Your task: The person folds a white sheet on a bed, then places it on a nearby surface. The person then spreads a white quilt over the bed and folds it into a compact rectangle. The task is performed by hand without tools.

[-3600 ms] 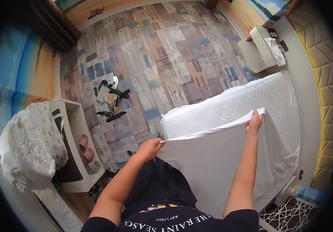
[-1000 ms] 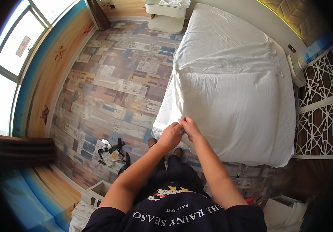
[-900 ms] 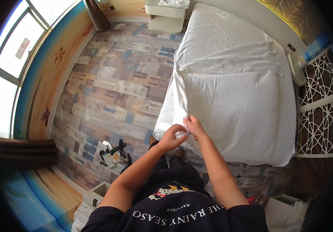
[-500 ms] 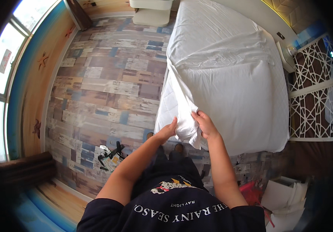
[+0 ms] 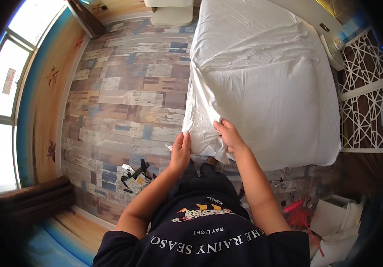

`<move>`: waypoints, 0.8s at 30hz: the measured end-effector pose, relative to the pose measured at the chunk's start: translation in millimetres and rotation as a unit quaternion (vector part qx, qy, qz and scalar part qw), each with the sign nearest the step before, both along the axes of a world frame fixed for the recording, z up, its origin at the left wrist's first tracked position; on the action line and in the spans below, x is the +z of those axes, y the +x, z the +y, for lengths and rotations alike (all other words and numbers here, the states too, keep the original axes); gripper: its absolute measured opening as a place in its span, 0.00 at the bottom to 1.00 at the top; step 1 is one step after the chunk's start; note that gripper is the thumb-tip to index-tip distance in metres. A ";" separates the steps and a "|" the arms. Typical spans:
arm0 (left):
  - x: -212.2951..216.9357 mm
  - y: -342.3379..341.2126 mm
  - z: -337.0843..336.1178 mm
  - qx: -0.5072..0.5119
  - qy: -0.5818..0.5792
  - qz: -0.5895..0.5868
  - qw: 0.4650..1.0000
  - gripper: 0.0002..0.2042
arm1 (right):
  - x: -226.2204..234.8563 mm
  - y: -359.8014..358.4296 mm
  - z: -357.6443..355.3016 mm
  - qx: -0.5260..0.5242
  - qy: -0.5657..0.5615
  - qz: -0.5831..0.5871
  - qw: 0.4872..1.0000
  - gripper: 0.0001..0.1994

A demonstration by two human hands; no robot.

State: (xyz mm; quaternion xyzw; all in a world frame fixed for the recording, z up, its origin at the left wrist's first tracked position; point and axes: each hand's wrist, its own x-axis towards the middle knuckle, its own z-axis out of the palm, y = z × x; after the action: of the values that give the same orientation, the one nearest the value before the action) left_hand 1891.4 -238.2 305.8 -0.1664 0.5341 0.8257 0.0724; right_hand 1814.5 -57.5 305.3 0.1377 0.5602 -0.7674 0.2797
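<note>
A white sheet (image 5: 267, 102) is spread over the bed (image 5: 329, 102), with its near left corner held up by both hands at the foot end. By the left hand (image 5: 181, 152), the sheet's edge is pinched between thumb and fingers at the bed's left near corner, and a small tip of white cloth is seen just beyond the knuckles. By the right hand (image 5: 230, 136), a fold of the same sheet is gripped a little farther in from that corner, with the thumb laid along the cloth. Between the two hands, a loose flap is stretched and creased, and its lower end is left hanging near the person's shoe (image 5: 212, 161). Across the middle of the bed, the sheet is crossed by a band of wrinkles; the nearer part is drawn fairly smooth.

On the patchwork plank floor (image 5: 124, 93), a jumble of black straps and pale packets (image 5: 136, 181) is seen to the left of the person's legs. The bed's right side is flanked by a white lattice screen (image 5: 364, 91). At lower right, a red object (image 5: 298, 216), whose kind cannot be told, is seen beside a white box (image 5: 331, 216).
</note>
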 end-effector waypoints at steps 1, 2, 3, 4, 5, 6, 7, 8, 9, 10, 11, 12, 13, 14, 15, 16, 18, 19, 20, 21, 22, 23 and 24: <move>21.3 1.6 8.4 0.006 0.057 -0.057 0.997 0.13 | -3.2 -0.3 -1.8 -0.009 -0.023 -0.016 1.000 0.12; 33.4 4.0 15.0 0.014 0.114 -0.113 0.987 0.14 | -5.2 -0.8 -2.6 -0.008 -0.035 -0.010 0.999 0.12; 14.4 13.7 10.4 -0.048 0.157 -0.166 0.972 0.13 | -6.8 -1.4 -2.8 -0.007 -0.047 -0.004 0.999 0.12; 15.1 24.3 9.1 -0.087 0.141 -0.176 0.970 0.14 | -7.3 -1.0 -3.9 -0.005 -0.059 -0.001 0.998 0.12; 16.0 34.2 9.2 -0.125 0.126 -0.188 0.966 0.15 | -7.0 -2.2 -2.8 -0.002 -0.063 -0.003 0.998 0.12; 17.2 41.6 10.5 -0.163 0.110 -0.199 0.960 0.17 | -6.0 -4.4 -0.7 0.002 -0.066 -0.005 0.998 0.12; 39.3 46.2 15.7 -0.131 0.114 -0.232 0.957 0.13 | -5.8 -5.7 2.8 0.007 -0.068 -0.008 0.998 0.12; 38.4 54.1 16.6 -0.129 0.100 -0.211 0.964 0.13 | -10.9 -6.0 7.9 0.012 -0.067 -0.003 0.998 0.12; 36.5 64.4 15.0 -0.126 0.085 -0.190 0.970 0.12 | -19.2 -6.7 14.5 0.016 -0.066 0.002 0.998 0.12; 41.9 71.0 15.8 -0.122 0.070 -0.170 0.975 0.12 | -22.3 -7.2 19.9 0.021 -0.064 0.006 0.998 0.12; 54.6 78.4 18.4 -0.120 0.050 -0.107 0.986 0.12 | -24.7 -7.1 26.0 0.022 -0.077 -0.006 0.997 0.12; 60.1 85.2 20.3 -0.117 0.044 -0.083 0.989 0.13 | -26.8 -6.7 31.8 0.020 -0.087 -0.013 0.996 0.12; 64.9 93.3 20.2 -0.115 0.036 -0.060 0.991 0.14 | -26.3 -5.4 34.9 0.017 -0.098 -0.021 0.995 0.12; 69.4 100.7 21.4 -0.115 0.027 -0.037 0.992 0.15 | -25.5 -3.7 35.8 0.013 -0.108 -0.029 0.994 0.12; 73.6 106.8 25.9 -0.086 -0.005 -0.011 0.996 0.12 | -23.8 -2.1 36.6 0.005 -0.107 -0.036 0.994 0.11; 72.1 110.9 29.4 -0.049 -0.029 -0.013 0.998 0.11 | -27.1 -0.9 38.1 0.008 -0.104 -0.034 0.994 0.11; 67.2 115.4 34.8 0.017 -0.074 -0.016 0.997 0.09 | -34.6 0.8 41.5 0.009 -0.097 -0.026 0.995 0.12; 71.6 111.5 40.3 0.055 -0.062 -0.014 0.996 0.08 | -28.0 2.6 39.7 0.025 -0.081 -0.036 0.996 0.12; 74.6 109.1 43.6 0.066 -0.050 -0.011 0.997 0.08 | -21.1 5.5 38.7 0.039 -0.064 -0.045 0.996 0.12; 77.1 107.0 46.0 0.075 -0.037 -0.007 0.997 0.08 | -13.1 8.9 37.9 0.051 -0.046 -0.053 0.996 0.12; 79.5 104.1 48.4 0.080 -0.021 -0.002 0.997 0.09 | -3.7 13.4 40.2 0.064 -0.018 -0.022 0.998 0.12; 85.0 102.0 49.5 0.075 -0.026 -0.010 0.997 0.09 | 5.4 19.7 40.4 0.079 0.009 0.008 0.997 0.12; 91.6 99.7 50.2 0.069 -0.030 -0.018 0.997 0.09 | 15.5 26.8 40.0 0.093 0.036 0.037 0.994 0.12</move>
State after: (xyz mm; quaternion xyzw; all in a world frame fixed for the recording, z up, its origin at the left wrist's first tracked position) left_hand 1991.1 -188.1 397.4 -0.2198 0.5448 0.8090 0.0203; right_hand 1841.3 -17.6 320.8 0.0664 0.6080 -0.7219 0.3239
